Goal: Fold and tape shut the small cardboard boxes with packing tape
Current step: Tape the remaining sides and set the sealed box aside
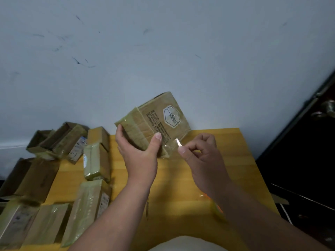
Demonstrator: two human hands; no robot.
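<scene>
My left hand (pixel 138 151) grips a small brown cardboard box (pixel 159 120) and holds it tilted above the yellow table (pixel 181 178). The box carries printed text and a hexagon logo, and clear packing tape covers part of it. To the right of the box's lower corner, my right hand (pixel 201 153) pinches the loose end of a clear tape strip (pixel 176 143) between thumb and forefinger; the strip runs from the box. A tape roll (pixel 216 208) lies on the table, mostly hidden under my right forearm.
Several taped boxes (pixel 96 160) lie in rows along the table's left side, with more piled at the far left (pixel 59 140). A pale wall stands behind the table. At the right is a dark door with a metal handle (pixel 326 109).
</scene>
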